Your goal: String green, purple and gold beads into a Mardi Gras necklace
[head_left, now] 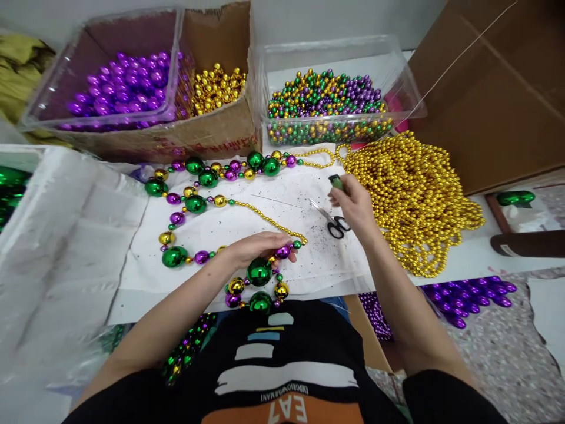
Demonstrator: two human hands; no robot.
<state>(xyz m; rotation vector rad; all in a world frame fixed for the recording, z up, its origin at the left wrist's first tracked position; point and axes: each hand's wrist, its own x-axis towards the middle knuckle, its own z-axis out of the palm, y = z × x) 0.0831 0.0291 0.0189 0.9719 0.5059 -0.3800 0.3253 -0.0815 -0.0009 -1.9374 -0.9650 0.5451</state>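
Note:
My left hand [260, 248] is closed around a bead necklace [259, 272] of green, purple and gold balls. Part of it hangs over the table's front edge, and the rest loops left across the white cloth. A thin gold bead strand [269, 220] runs from the necklace to beside my left fingertips. My right hand [354, 203] grips a green lighter [336, 182] with a black top, above the right side of the cloth. Just below that hand lie scissors [332, 221] with black handles, and a long thin needle [276, 200] rests to their left.
Gold bead strands [410, 200] are heaped at the right. Along the back stand a clear bin of mixed beads [326, 100], a cardboard box [220, 132] with gold beads, and a clear tub [172, 109] of purple balls. Dark specks dot the white cloth [212, 227].

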